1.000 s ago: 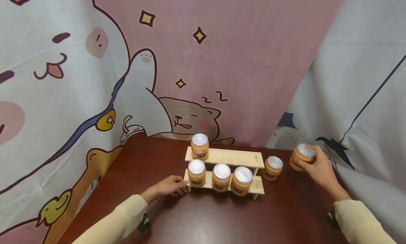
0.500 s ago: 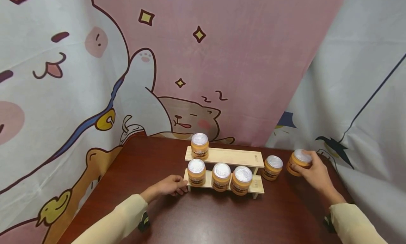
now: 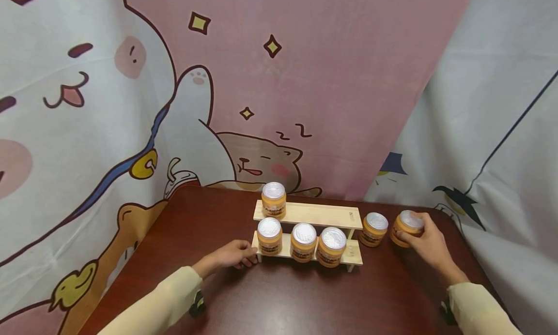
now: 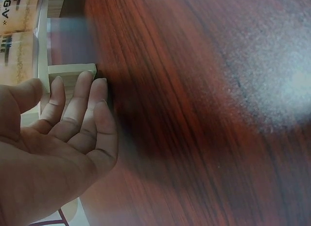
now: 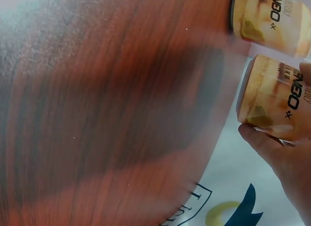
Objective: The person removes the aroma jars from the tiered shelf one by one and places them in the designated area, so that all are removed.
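Note:
My right hand [image 3: 420, 239] grips an orange jar with a silver lid [image 3: 410, 221] low over the table's far right, just right of a loose matching jar [image 3: 374, 228]. In the right wrist view my fingers wrap the held jar [image 5: 274, 97], with the loose jar [image 5: 269, 14] beside it. A two-step wooden rack [image 3: 324, 214] carries one jar [image 3: 273, 200] on its upper step and three [image 3: 303, 241] on the lower. My left hand [image 3: 235, 254] rests on the table at the rack's left end, holding nothing. Its straight fingertips [image 4: 77, 90] touch the rack's leg [image 4: 68, 70].
The dark red wooden table [image 3: 279, 301] stretches bare in front of the rack. A cartoon-printed curtain [image 3: 261, 83] hangs close behind and along both sides. The table's right edge [image 3: 472, 257] lies just beyond my right hand.
My right hand has brought its jar down and to the left, closer to the loose jar beside the rack. The left hand and the rack's jars have not moved.

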`<state>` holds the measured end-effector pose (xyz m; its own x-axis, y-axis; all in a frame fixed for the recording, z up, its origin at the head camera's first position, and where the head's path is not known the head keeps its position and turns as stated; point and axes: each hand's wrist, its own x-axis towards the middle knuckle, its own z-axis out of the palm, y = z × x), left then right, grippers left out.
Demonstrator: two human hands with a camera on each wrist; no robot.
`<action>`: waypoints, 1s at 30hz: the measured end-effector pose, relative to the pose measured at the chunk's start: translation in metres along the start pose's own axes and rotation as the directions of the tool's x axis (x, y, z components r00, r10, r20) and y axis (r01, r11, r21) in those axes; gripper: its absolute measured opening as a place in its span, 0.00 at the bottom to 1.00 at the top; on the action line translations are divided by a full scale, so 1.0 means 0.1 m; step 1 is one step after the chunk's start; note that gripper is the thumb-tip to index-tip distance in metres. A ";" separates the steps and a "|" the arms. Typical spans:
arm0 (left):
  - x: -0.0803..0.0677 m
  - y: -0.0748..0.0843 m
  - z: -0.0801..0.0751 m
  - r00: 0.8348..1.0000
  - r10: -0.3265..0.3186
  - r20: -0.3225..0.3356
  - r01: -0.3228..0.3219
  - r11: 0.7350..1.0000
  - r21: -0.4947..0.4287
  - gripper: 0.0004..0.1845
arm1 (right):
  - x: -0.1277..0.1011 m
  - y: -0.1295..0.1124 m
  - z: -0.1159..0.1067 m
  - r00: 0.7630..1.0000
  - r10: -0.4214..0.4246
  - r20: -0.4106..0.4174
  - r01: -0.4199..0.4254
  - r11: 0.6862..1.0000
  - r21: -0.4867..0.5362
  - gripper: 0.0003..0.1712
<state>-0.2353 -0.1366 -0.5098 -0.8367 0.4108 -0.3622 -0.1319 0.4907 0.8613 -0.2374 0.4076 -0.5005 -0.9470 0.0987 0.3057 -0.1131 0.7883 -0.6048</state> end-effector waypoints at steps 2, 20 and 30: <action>0.00 0.00 0.00 1.000 0.008 0.000 -0.008 1.000 -0.003 0.19 | -0.01 0.00 0.02 1.000 0.006 0.009 -0.006 1.000 0.008 0.39; 0.01 -0.02 0.00 1.000 0.003 0.000 -0.003 1.000 0.003 0.19 | -0.06 0.09 0.19 1.000 0.009 0.021 -0.009 1.000 0.010 0.39; 0.01 -0.02 -0.01 1.000 0.000 -0.002 0.000 1.000 0.006 0.19 | -0.08 0.09 0.25 1.000 -0.008 0.007 0.008 1.000 0.012 0.39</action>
<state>-0.2367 -0.1378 -0.5120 -0.8377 0.4090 -0.3619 -0.1291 0.4956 0.8589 -0.2387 0.3993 -0.5265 -0.9482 0.0876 0.3052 -0.1245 0.7816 -0.6112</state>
